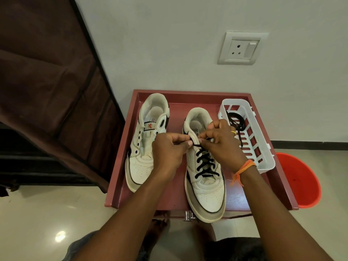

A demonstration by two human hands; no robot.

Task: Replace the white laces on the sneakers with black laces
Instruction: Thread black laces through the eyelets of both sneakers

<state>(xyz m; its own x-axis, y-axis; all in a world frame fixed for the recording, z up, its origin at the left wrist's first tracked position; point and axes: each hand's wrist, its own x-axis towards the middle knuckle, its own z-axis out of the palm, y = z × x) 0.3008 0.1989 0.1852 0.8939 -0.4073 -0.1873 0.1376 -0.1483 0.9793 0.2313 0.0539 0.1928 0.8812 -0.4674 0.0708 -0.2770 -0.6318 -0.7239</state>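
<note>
Two white sneakers stand on a maroon tray table (273, 189). The left sneaker (143, 162) has bare eyelets and no lace. The right sneaker (205, 196) carries a black lace (205, 162) crossed through several eyelets up to near its top. My left hand (169, 149) pinches the black lace at the left upper eyelets. My right hand (220, 144) pinches the lace just opposite, fingertips almost meeting the left ones. A second black lace (236, 119) lies coiled in a white basket (263, 162).
The white slotted basket stands along the tray's right side. An orange bucket (299, 178) stands on the floor to the right. A brown fabric wardrobe (47, 81) fills the left. A wall socket (242, 48) is above. My knees are at the bottom edge.
</note>
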